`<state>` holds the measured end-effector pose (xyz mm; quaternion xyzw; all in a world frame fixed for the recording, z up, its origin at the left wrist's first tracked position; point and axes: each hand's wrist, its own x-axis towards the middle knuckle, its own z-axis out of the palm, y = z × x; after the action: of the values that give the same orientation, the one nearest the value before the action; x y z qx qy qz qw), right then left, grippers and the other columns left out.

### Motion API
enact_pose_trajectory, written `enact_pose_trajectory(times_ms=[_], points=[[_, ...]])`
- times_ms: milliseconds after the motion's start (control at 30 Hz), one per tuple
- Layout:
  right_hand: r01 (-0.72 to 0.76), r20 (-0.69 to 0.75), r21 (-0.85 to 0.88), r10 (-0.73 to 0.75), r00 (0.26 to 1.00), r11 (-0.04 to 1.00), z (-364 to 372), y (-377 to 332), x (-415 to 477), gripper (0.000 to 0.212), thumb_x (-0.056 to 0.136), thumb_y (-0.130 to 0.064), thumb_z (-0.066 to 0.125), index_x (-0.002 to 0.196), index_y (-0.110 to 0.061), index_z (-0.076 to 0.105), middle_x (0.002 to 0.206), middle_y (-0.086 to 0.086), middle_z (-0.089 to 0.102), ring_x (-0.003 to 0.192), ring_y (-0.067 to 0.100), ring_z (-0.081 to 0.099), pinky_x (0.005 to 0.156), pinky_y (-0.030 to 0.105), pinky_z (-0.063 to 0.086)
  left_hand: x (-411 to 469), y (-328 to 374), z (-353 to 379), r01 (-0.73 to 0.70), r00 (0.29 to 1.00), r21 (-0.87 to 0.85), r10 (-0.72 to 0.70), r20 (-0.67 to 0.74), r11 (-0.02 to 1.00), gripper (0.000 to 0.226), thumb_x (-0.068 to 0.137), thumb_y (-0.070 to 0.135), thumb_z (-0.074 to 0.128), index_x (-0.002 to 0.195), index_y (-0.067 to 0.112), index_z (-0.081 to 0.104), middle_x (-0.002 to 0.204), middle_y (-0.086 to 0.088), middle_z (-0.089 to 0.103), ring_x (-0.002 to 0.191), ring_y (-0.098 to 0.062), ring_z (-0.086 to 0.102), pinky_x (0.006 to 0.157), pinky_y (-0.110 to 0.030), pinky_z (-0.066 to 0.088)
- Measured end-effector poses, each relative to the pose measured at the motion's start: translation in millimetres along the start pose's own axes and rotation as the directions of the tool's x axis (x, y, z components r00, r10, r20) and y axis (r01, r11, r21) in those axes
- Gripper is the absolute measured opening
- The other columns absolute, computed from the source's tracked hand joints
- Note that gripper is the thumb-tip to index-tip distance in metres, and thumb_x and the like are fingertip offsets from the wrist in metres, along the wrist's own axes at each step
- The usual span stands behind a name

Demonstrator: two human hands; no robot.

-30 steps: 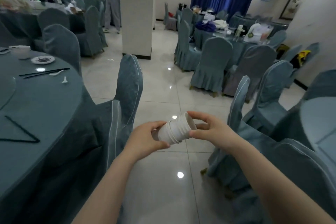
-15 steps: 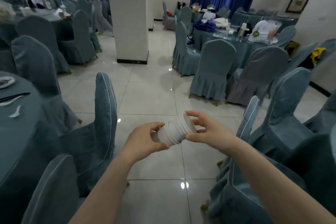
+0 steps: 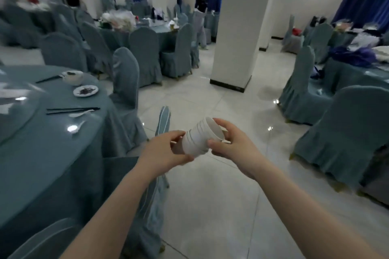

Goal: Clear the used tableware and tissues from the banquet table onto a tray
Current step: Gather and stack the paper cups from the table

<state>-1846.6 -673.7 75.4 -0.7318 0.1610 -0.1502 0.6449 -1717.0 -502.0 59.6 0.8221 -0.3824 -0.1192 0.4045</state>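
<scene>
Beside the desk, your left hand grips the cup stack, right hand fingers pinch its rim; carry it steadily.

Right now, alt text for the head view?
Both hands hold a sideways stack of white cups above the tiled floor: left hand at its base, right hand at its rim. Left, a round table bears a plate, bowl, chopsticks.
</scene>
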Motion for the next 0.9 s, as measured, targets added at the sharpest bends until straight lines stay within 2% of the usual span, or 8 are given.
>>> enact_pose_trajectory(times_ms=[100, 233, 333, 467, 700, 767, 900], points=[[0.001, 0.023, 0.081, -0.003, 1.0, 0.997, -3, -4, 79, 0.054, 0.079, -0.014, 0.077, 0.121, -0.035, 0.052, 0.114, 0.003, 0.065, 0.098, 0.017, 0.066, 0.077, 0.029, 0.057, 61, -12, -10, 0.018, 0.997, -0.036, -0.021, -0.073, 0.999, 0.058, 0.062, 0.038, 0.081, 0.116, 0.039, 0.059, 0.1, 0.021, 0.064, 0.091, 0.002, 0.06, 0.076, -0.019, 0.049], [-0.029, 0.06, 0.15, 0.021, 0.998, 0.988, -10, -8, 172, 0.05, 0.079, -0.012, 0.076, 0.122, -0.026, 0.053, 0.118, 0.008, 0.063, 0.106, 0.026, 0.065, 0.087, 0.043, 0.057, 135, -26, -20, 0.041, 0.989, -0.085, -0.053, -0.139, 0.996, 0.054, 0.064, 0.037, 0.08, 0.114, 0.04, 0.06, 0.099, 0.022, 0.065, 0.091, 0.002, 0.061, 0.073, -0.016, 0.048], [-0.022, 0.133, 0.133, 0.005, 0.991, 0.991, -12, -10, 230, 0.051, 0.078, -0.011, 0.077, 0.121, -0.025, 0.054, 0.117, 0.004, 0.063, 0.106, 0.023, 0.064, 0.086, 0.041, 0.057, 181, -39, -27, 0.06, 0.98, -0.13, -0.082, -0.179, 0.99, 0.055, 0.063, 0.04, 0.077, 0.115, 0.042, 0.059, 0.097, 0.026, 0.064, 0.09, 0.003, 0.059, 0.07, -0.013, 0.044], [-0.03, 0.219, 0.123, 0.002, 0.976, 0.992, -10, -5, 308, 0.057, 0.076, -0.008, 0.078, 0.125, -0.018, 0.052, 0.117, 0.005, 0.063, 0.107, 0.023, 0.064, 0.088, 0.044, 0.056, 238, -57, -35, 0.124, 0.967, -0.099, -0.143, -0.21, 0.987, 0.06, 0.059, 0.054, 0.07, 0.117, 0.042, 0.058, 0.104, 0.022, 0.066, 0.095, 0.0, 0.06, 0.081, -0.025, 0.051], [-0.009, 0.396, 0.139, -0.047, 0.917, 0.99, -16, 16, 470, 0.054, 0.074, -0.007, 0.079, 0.122, -0.017, 0.056, 0.112, 0.003, 0.066, 0.104, 0.022, 0.065, 0.086, 0.042, 0.057, 353, -102, -44, 0.238, 0.921, -0.058, -0.244, -0.302, 0.97, 0.061, 0.075, 0.031, 0.074, 0.132, 0.037, 0.052, 0.118, 0.018, 0.063, 0.106, -0.003, 0.059, 0.094, -0.034, 0.05], [0.004, 0.454, 0.121, -0.059, 0.889, 0.993, -21, 23, 519, 0.051, 0.073, -0.009, 0.081, 0.117, -0.019, 0.058, 0.105, -0.003, 0.07, 0.1, 0.018, 0.067, 0.084, 0.039, 0.058, 389, -114, -44, 0.291, 0.894, -0.075, -0.299, -0.333, 0.954, 0.066, 0.08, 0.03, 0.072, 0.14, 0.031, 0.045, 0.128, 0.015, 0.06, 0.114, -0.004, 0.057, 0.101, -0.035, 0.046], [-0.022, 0.537, 0.099, -0.035, 0.843, 0.995, -35, 33, 608, 0.046, 0.074, -0.013, 0.081, 0.114, -0.022, 0.062, 0.104, -0.004, 0.072, 0.097, 0.015, 0.069, 0.081, 0.032, 0.058, 438, -137, -53, 0.435, 0.783, -0.135, -0.448, -0.432, 0.89, 0.073, 0.086, 0.033, 0.068, 0.148, 0.026, 0.031, 0.139, 0.013, 0.049, 0.127, -0.006, 0.047, 0.11, -0.033, 0.037]])
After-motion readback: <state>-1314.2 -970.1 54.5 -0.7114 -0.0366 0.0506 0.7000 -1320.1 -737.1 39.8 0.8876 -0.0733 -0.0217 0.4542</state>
